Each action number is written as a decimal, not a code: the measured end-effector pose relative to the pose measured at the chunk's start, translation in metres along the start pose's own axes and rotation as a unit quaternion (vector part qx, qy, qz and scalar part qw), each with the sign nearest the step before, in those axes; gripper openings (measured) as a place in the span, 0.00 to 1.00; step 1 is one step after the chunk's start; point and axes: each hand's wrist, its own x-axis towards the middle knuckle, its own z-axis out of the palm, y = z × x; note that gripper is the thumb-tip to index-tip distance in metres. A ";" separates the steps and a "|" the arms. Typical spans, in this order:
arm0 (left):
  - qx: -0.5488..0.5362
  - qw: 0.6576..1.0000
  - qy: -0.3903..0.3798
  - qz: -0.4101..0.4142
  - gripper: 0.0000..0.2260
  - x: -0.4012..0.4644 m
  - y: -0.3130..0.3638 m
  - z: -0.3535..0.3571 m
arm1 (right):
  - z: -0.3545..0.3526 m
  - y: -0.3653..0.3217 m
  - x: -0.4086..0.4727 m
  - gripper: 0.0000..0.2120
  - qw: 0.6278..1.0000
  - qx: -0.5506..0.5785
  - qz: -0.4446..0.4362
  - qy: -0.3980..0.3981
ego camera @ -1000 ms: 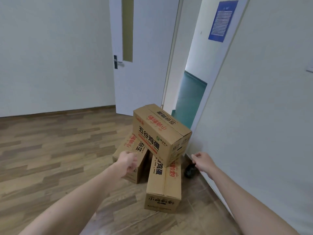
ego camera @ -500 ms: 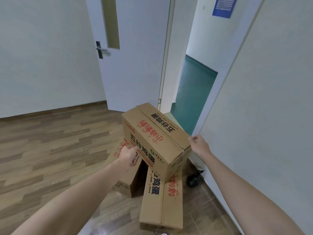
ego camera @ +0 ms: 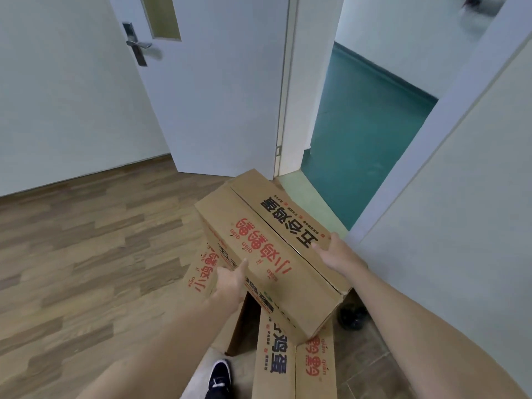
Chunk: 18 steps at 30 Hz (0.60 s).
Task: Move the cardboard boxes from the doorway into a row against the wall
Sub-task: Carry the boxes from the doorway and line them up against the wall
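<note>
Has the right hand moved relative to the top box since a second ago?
Yes. The right hand went from beside the top box up onto its top right edge.

The top cardboard box (ego camera: 273,249) lies tilted across two lower boxes, one at the left (ego camera: 205,272) and one nearer (ego camera: 293,367); the left hand (ego camera: 230,283) grips its near long side, thumb on top; the right hand (ego camera: 334,254) holds its right edge; a black shoe (ego camera: 218,378) stands below; the white door (ego camera: 218,82) is open onto green flooring (ego camera: 365,116).
</note>
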 end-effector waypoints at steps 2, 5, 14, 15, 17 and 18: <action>-0.020 0.999 -0.004 -0.025 0.43 0.041 0.001 0.016 | 0.015 -0.002 0.041 0.31 1.000 -0.003 0.015 -0.009; -0.041 0.998 0.005 -0.048 0.49 0.113 0.010 0.039 | 0.035 -0.010 0.110 0.36 0.999 -0.022 0.044 -0.001; -0.161 0.985 -0.022 -0.052 0.50 0.252 -0.005 0.077 | 0.079 0.001 0.268 0.41 0.998 -0.025 0.065 0.008; -0.168 0.984 -0.026 -0.050 0.51 0.257 -0.012 0.079 | 0.086 0.005 0.276 0.40 0.998 -0.027 0.059 0.001; -0.185 0.982 -0.029 -0.040 0.50 0.260 -0.020 0.079 | 0.091 0.010 0.283 0.39 0.998 -0.050 0.048 0.006; -0.193 0.980 -0.031 -0.041 0.49 0.265 -0.023 0.079 | 0.095 0.010 0.287 0.38 0.997 -0.062 0.051 0.004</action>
